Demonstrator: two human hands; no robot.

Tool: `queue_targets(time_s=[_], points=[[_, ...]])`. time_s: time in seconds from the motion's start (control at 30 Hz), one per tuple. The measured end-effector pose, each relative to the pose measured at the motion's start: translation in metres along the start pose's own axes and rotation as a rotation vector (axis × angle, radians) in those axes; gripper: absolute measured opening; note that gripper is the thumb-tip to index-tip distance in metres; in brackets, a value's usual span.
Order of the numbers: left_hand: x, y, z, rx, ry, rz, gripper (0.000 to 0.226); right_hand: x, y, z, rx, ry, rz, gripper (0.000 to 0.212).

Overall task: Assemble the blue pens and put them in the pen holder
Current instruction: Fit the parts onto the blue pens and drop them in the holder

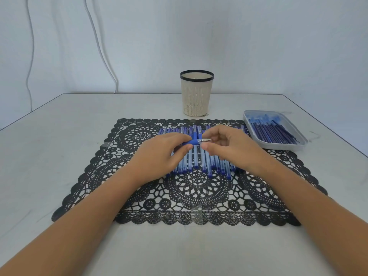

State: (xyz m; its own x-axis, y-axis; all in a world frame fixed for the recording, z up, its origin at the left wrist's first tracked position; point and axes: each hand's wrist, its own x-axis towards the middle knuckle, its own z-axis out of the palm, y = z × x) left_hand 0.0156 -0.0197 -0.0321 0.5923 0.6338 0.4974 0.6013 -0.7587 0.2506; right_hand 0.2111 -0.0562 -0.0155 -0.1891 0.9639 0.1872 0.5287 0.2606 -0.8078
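A: L side?
B: The left hand (165, 154) has fingers curled, gripping a blue pen (194, 141) by its rubber grip, just above the row of pens (199, 162) on the black lace mat (139, 196).
A: R?
B: The right hand (229, 148) pinches that pen's metal tip, thumb & forefinger.
A: Holder?
B: The pen holder (196, 94), cream w/ dark rim, stands upright behind the mat. A tray (298, 145) of refills (272, 132) sits at right. Any print's too small to read.

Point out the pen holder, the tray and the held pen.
pen holder (196, 96): head view, on its slatted wall.
tray (279, 146): head view, on its near wall.
pen (193, 142): head view, on its blue grip.
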Motion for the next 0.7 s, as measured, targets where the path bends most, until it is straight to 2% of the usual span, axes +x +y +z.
queue_targets(time_s=[0.1, 0.2, 0.3, 0.37, 0.4, 0.47, 0.53, 0.6, 0.7], points=[[-0.0011, 0.0011, 0.0007, 0.011, 0.004, 0.021, 0.048, 0.0006, 0.0006, 0.0024, -0.063, 0.043, 0.013, 0.026], [-0.0014, 0.0018, 0.0004, 0.023, -0.002, 0.014, 0.048, -0.0005, -0.0013, 0.0016, -0.01, -0.004, 0.01, 0.007], [-0.0014, 0.002, 0.0002, 0.017, 0.006, 0.007, 0.048, 0.0008, -0.0013, 0.0022, 0.026, 0.014, 0.027, 0.011], [-0.0011, 0.002, 0.0006, 0.022, 0.0, 0.007, 0.049, 0.0015, -0.001, 0.0021, -0.024, 0.033, 0.042, 0.024], [-0.001, 0.0018, 0.0009, 0.027, -0.007, 0.006, 0.049, 0.0012, -0.0019, 0.0019, -0.032, 0.033, 0.052, 0.023], [-0.0006, 0.0012, 0.0011, 0.029, -0.02, -0.005, 0.049, 0.0004, -0.0016, 0.0009, 0.008, -0.001, 0.047, 0.007], [-0.0006, 0.0011, 0.0009, 0.024, -0.016, -0.013, 0.05, 0.0008, -0.0008, 0.001, 0.064, -0.011, 0.049, 0.016], [-0.0008, 0.002, 0.0003, 0.022, -0.01, -0.009, 0.049, 0.0012, -0.0018, 0.0025, 0.022, 0.017, 0.048, 0.013], [-0.0012, 0.0027, -0.0003, 0.02, -0.023, -0.012, 0.05, 0.0013, -0.0027, 0.0034, 0.01, 0.04, 0.047, 0.021]])
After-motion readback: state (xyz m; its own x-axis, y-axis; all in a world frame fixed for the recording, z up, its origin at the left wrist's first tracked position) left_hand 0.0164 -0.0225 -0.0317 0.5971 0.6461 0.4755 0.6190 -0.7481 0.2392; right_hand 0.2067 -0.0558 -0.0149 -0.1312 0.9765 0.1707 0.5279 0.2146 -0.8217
